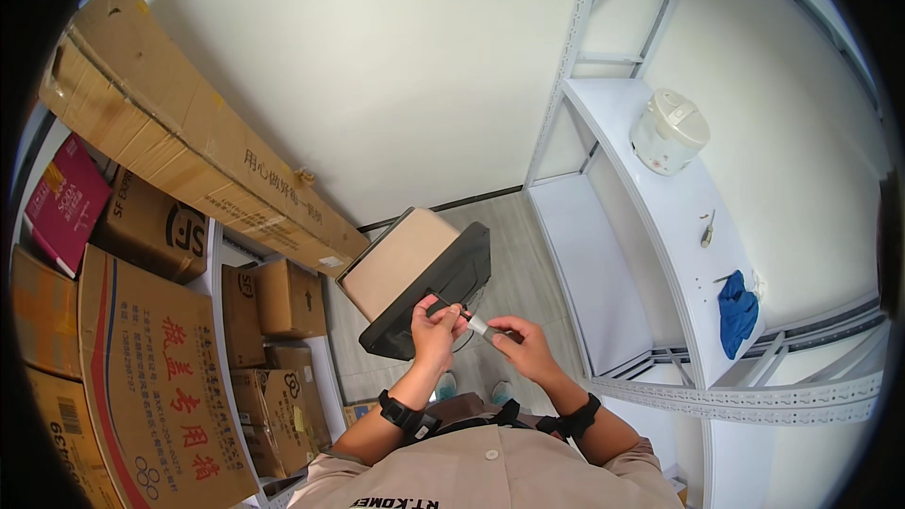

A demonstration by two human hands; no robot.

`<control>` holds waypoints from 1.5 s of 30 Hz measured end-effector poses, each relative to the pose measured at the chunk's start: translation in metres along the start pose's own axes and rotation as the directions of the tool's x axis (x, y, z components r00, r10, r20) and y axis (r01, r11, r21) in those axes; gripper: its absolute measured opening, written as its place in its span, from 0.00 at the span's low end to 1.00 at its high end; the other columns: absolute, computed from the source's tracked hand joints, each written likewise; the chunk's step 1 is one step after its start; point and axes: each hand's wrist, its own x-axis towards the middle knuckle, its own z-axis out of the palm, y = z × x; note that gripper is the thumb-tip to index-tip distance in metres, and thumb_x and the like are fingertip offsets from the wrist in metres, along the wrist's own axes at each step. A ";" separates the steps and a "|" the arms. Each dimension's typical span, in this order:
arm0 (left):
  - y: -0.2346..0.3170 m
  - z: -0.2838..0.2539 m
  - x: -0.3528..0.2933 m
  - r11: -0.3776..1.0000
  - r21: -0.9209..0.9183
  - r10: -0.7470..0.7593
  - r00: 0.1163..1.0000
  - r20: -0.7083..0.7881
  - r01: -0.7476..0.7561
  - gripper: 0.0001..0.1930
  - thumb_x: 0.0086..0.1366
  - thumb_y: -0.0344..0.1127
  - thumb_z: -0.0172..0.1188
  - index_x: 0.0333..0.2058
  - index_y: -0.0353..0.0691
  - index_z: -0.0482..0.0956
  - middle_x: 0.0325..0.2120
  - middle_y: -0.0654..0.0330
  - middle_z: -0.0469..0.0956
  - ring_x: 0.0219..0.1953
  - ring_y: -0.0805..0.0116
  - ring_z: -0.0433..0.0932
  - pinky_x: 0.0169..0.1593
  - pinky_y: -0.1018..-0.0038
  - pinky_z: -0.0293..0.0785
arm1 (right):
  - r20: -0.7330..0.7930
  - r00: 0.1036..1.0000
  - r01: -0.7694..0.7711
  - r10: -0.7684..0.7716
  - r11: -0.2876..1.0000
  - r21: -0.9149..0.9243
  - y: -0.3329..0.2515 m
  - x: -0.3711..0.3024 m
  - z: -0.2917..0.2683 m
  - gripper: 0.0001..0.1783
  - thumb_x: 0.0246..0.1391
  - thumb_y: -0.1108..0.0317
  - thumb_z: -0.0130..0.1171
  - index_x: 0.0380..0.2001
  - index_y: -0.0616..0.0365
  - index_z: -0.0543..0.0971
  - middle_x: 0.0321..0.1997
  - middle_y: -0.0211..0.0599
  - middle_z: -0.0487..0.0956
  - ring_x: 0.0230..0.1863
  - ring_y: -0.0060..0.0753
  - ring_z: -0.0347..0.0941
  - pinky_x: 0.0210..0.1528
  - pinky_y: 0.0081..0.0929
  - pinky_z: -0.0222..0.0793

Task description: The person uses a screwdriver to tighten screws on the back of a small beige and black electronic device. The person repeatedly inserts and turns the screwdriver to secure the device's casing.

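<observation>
Both of my hands meet in front of my body over a small grey-white cylindrical piece (pixel 479 324) with a dark and reddish end. My left hand (pixel 435 332) pinches around the dark end, where a thin dark cable seems to run. At the other end, the fingers of my right hand (pixel 521 346) close on the pale part. What exactly the piece is cannot be made out. Just beyond my hands a black plastic panel (pixel 439 285) stands tilted against a light brown box-shaped block (pixel 403 259). A thin wire loops by the panel's lower right side.
A long cardboard box (pixel 203 146) leans along the left, above shelving stacked with cartons (pixel 156 368). On the right, a white metal shelf (pixel 650 203) carries a white rice cooker (pixel 669 132), a screwdriver (pixel 707 229) and a blue cloth-like item (pixel 737 314). Grey floor (pixel 528 254) shows between.
</observation>
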 end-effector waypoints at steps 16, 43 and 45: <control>-0.001 -0.001 -0.004 1.000 -0.002 -0.012 1.000 0.006 0.012 0.23 0.63 0.24 0.57 0.53 0.44 0.57 0.32 0.59 0.79 0.28 0.71 0.80 0.31 0.76 0.80 | 0.055 0.987 -0.156 0.148 0.962 0.223 0.004 -0.004 -0.002 0.13 0.57 0.69 0.55 0.45 0.57 0.78 0.30 0.25 0.75 0.26 0.15 0.66 0.24 0.16 0.62; 0.001 -0.003 -0.009 0.999 0.029 -0.035 0.998 0.044 0.033 0.24 0.63 0.25 0.59 0.55 0.47 0.61 0.30 0.65 0.78 0.26 0.73 0.80 0.29 0.77 0.80 | 0.038 0.987 -0.162 0.158 0.965 0.205 0.007 -0.012 -0.003 0.14 0.57 0.68 0.56 0.46 0.58 0.79 0.30 0.24 0.75 0.26 0.15 0.67 0.25 0.15 0.63; 0.000 -0.004 -0.009 0.999 0.028 -0.037 0.998 0.047 0.035 0.25 0.63 0.25 0.59 0.56 0.47 0.61 0.30 0.65 0.78 0.26 0.74 0.79 0.29 0.77 0.80 | 0.038 0.987 -0.163 0.159 0.965 0.204 0.007 -0.013 -0.003 0.14 0.57 0.67 0.56 0.46 0.57 0.79 0.30 0.24 0.75 0.27 0.15 0.67 0.25 0.15 0.63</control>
